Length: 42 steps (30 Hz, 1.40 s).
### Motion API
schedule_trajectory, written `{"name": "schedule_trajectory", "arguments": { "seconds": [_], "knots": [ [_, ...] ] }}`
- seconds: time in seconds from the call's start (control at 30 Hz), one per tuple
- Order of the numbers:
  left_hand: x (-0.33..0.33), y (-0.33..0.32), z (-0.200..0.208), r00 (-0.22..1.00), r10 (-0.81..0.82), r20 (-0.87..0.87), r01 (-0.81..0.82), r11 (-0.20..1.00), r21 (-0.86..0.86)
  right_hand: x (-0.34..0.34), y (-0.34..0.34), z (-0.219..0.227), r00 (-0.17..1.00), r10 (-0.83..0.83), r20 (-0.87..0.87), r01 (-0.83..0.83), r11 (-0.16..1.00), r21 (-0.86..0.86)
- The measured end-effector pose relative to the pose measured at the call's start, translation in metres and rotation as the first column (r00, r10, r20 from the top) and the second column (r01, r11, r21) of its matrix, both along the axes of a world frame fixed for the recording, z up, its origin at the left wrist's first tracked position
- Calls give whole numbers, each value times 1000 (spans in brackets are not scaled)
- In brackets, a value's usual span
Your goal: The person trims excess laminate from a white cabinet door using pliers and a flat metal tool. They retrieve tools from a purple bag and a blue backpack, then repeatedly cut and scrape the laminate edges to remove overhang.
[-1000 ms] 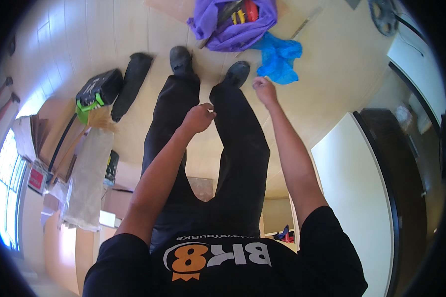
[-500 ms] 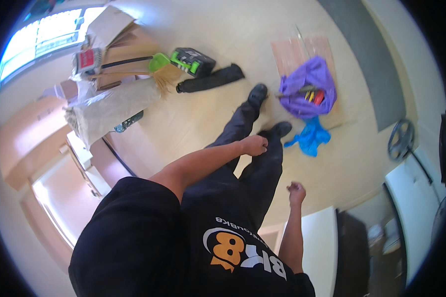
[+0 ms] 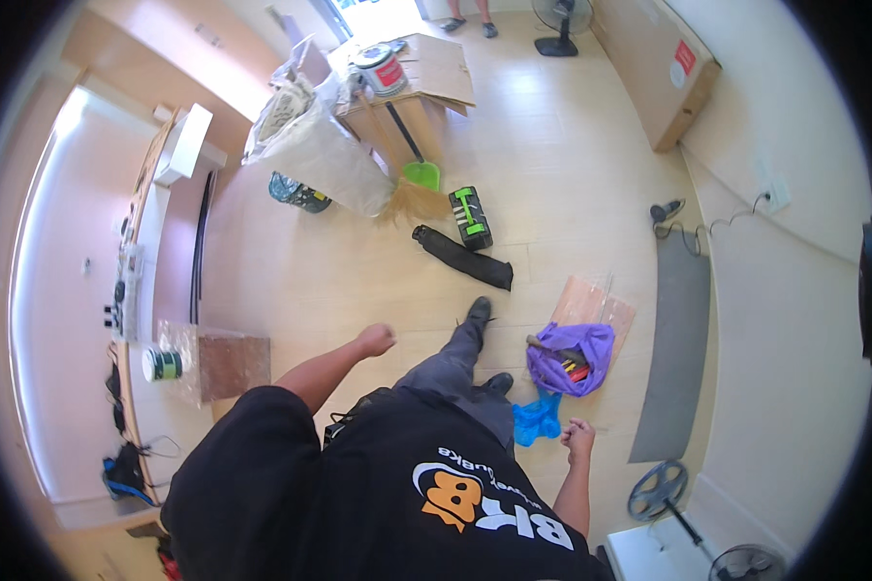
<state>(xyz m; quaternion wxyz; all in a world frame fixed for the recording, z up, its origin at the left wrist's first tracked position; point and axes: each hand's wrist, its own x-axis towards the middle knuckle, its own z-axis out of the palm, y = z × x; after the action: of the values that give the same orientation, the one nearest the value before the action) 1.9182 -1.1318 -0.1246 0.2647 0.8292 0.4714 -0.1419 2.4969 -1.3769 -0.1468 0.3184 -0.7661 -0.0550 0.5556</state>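
Note:
My left hand [image 3: 376, 339] hangs over the floor at the left of my body, its fingers curled into a loose fist with nothing showing in them. Lower down at the right, my right hand [image 3: 579, 439] is also curled closed, and I see no object in it. Nearest to it are a crumpled blue plastic bag [image 3: 537, 418] and an open purple bag [image 3: 591, 347] with red and yellow handled tools [image 3: 576, 368] inside. The purple bag rests partly on a light wooden board [image 3: 591, 298]. Neither hand touches any of these things.
Ahead lie a black cloth pouch [image 3: 463, 258] and a black-and-green case [image 3: 471, 217]. A green dustpan [image 3: 421, 175], a broom [image 3: 412, 200], a white sack [image 3: 325, 150] and a cardboard box [image 3: 446, 73] stand beyond. A grey mat [image 3: 670, 339] runs along the right wall. Another person's feet [image 3: 470, 26] show far off.
My view has turned left, bringing the doorway and long carton into sight. My legs have stepped to a new stance. Both hands have swung, still curled; the bags stay on the floor.

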Motion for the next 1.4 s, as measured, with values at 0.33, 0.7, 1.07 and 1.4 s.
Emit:
{"name": "schedule_trajectory", "arguments": {
  "seconds": [0.33,0.7,1.07,1.4],
  "knots": [
    [-108,-220,23,389,865,-317,-842,193,-505,-10,12,-5,821,553,145,-538,833,-129],
    [-182,-205,13,166,966,-197,-779,6,-627,-176,201,18,720,693,34,-693,721,-17],
    [-315,-156,30,-350,926,142,-756,-189,-627,-353,284,7,493,865,91,-865,499,-51],
    [-282,-316,-23,-347,933,-98,-720,-332,-610,-445,371,-6,43,999,-19,-975,38,-220]
  ]
}}
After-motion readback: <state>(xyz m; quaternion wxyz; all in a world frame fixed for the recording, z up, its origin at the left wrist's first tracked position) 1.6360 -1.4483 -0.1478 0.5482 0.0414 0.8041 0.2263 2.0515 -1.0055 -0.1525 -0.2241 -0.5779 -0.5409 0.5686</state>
